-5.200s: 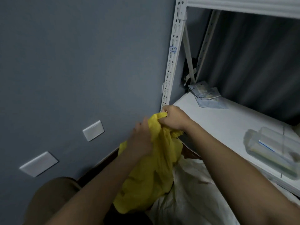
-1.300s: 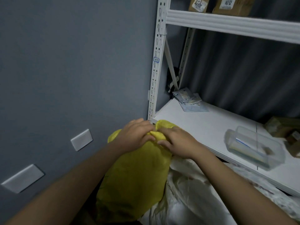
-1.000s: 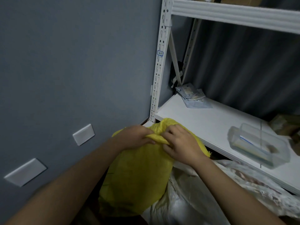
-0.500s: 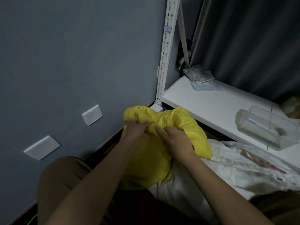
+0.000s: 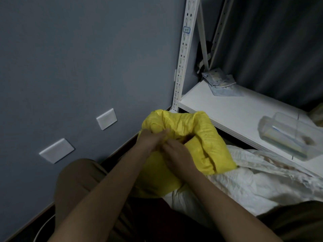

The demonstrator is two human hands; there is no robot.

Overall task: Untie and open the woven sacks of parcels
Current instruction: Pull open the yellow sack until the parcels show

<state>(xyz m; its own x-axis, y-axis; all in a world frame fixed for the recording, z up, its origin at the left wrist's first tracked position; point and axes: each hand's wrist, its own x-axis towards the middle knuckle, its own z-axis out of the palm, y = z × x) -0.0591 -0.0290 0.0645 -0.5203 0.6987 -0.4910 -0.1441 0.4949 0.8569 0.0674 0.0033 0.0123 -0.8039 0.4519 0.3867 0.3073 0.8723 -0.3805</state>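
Head view, itemised from largest to smallest.

Grey wall [image 5: 78, 58]: fills the left half of your view, carrying two white wall plates [image 5: 106, 119] side by side.

White shelving rack [image 5: 232, 109]: stands at the right, its perforated upright [image 5: 183, 55] against the wall; the lower board runs toward the right edge.

White woven sack [image 5: 253, 182]: lies crumpled on the floor below the shelf board, at your lower right.

Yellow woven sack [image 5: 206, 137]: sits in front of you between the wall and the white sack, resting partly on the white one. Its gathered top is bunched and folded over toward the rack.

Your left hand [image 5: 150, 139]: fingers curled in and pinching the bunched yellow fabric at the sack's neck.

Your right hand [image 5: 176, 154]: just beside the left and touching it, fingers curled onto the same bunch of yellow material, pressing down on the sack's top. Both grips are narrow, closed on fabric; whether a tie or string lies between the fingers cannot be told.

Clear plastic box [image 5: 290, 135]: lies on the shelf board near the right edge.

Flat grey packets [image 5: 220, 82]: a small stack at the shelf's back corner, beside the upright.
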